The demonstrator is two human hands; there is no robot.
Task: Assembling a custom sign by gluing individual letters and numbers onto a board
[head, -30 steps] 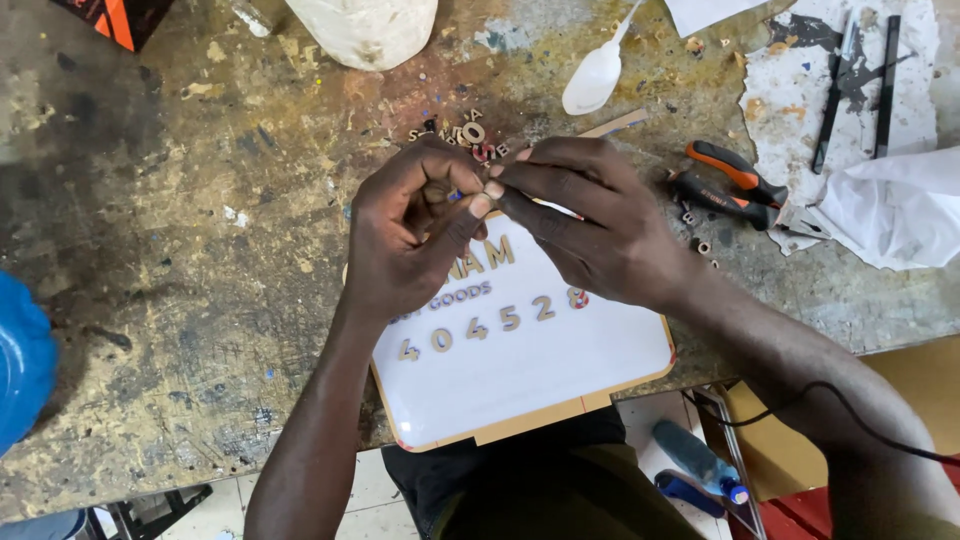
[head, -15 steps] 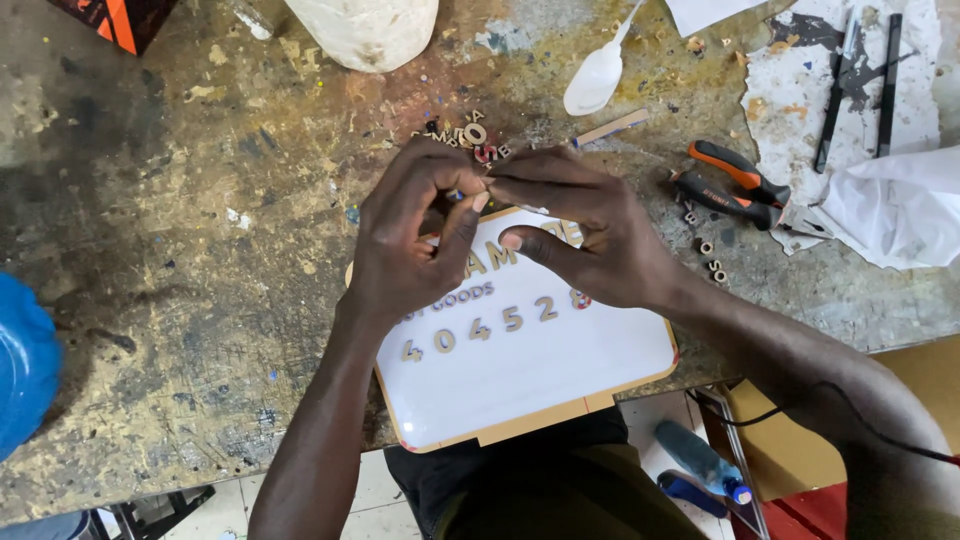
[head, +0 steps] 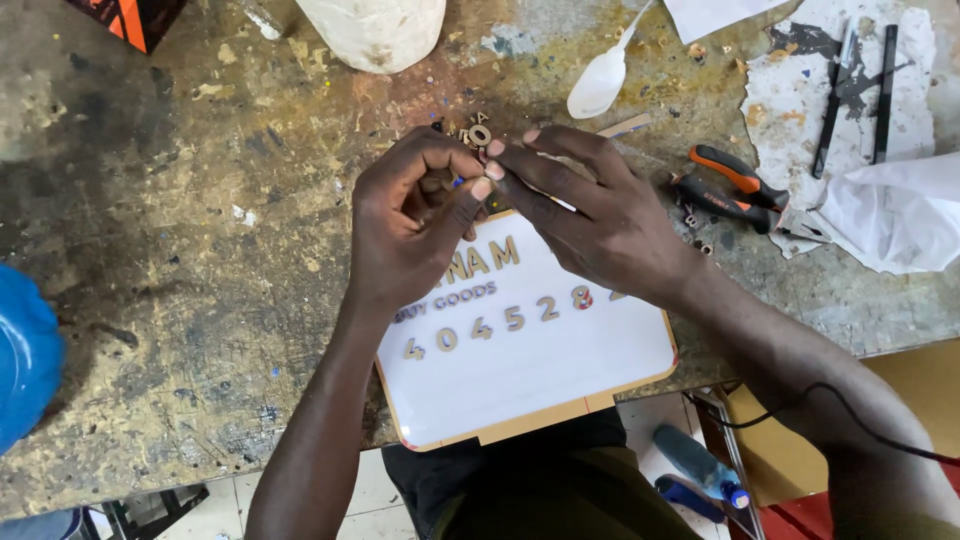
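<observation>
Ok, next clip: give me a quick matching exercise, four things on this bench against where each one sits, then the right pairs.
Things:
1. white plastic spoon
2. orange-handled pliers
3. white sign board
4. blue object

Places:
A. far left edge of the picture
B. under both hands, overhanging the near bench edge
C. right of the right hand
D. top centre, beyond the hands

Pairs: 1-D, 2-C, 3-B, 4-A
</observation>
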